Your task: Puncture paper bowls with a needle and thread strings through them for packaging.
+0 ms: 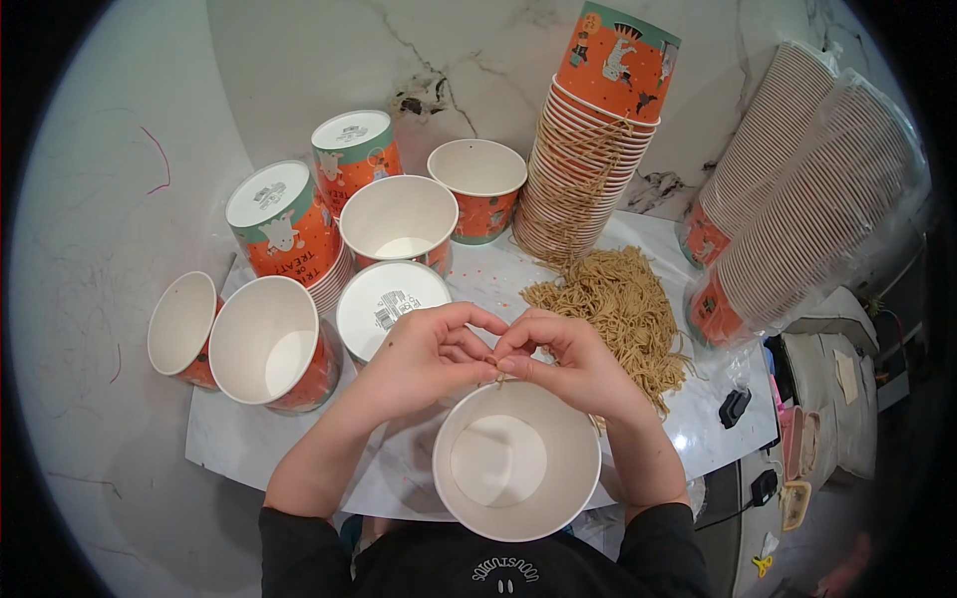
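Observation:
An open paper bucket (498, 524), white inside, stands right in front of my body. My left hand (424, 354) and my right hand (566, 357) meet at its far rim, fingertips pinched together. Between them shows a short bit of thin tan cord (500, 378); most of it is hidden by the fingers. Just beyond my right hand lies a heap of tan cords (613, 304). Past my left hand sits an upside-down bucket (384, 304) with its white base up.
Several orange and green buckets (299, 244) crowd the left, some upright, some upturned. A tall upturned stack (573, 169) draped with cords rises behind the heap. Plastic-wrapped bucket stacks (827, 199) lean at the right. A black clip-like object (735, 408) lies near the table's right edge.

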`<control>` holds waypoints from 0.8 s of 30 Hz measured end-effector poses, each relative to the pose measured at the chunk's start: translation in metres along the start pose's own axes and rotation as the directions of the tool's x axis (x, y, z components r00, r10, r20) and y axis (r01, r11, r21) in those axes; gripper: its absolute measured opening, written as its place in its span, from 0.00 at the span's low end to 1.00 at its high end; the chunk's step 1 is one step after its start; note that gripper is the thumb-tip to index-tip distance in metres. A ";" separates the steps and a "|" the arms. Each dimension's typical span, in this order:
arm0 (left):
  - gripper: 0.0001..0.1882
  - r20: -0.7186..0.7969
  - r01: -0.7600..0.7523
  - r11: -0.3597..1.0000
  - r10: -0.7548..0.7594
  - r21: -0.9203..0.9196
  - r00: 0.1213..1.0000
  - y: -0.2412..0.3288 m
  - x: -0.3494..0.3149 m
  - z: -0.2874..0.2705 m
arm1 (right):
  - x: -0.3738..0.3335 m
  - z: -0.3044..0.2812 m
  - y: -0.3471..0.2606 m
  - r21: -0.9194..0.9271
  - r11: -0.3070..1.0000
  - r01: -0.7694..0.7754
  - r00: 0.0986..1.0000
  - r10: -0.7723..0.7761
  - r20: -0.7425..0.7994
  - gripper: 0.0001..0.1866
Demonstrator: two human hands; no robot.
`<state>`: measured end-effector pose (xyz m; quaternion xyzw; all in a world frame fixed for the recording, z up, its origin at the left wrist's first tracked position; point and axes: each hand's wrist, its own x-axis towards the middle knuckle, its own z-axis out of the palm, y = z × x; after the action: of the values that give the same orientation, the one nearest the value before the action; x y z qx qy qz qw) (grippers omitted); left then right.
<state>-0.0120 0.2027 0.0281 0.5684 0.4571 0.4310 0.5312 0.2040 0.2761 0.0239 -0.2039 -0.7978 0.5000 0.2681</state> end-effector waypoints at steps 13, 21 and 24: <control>0.14 -0.058 0.041 0.998 -0.037 0.055 0.998 -0.001 0.000 0.001 | -0.013 0.015 -0.029 -0.324 0.944 -0.068 0.990 0.024 -0.138 0.08; 0.09 0.061 0.091 0.993 -0.087 -0.078 0.994 0.001 0.000 -0.006 | -0.014 0.018 -0.027 -0.456 0.889 0.036 0.988 -0.100 -0.115 0.06; 0.09 0.050 0.107 0.986 -0.101 -0.128 0.994 -0.001 0.001 -0.006 | -0.013 0.019 -0.026 -0.560 0.825 0.079 0.982 -0.160 -0.098 0.05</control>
<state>-0.0181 0.2047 0.0275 0.5171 0.4454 0.4190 0.5989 0.2004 0.2442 0.0374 -0.2571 -0.8986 0.2142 0.2839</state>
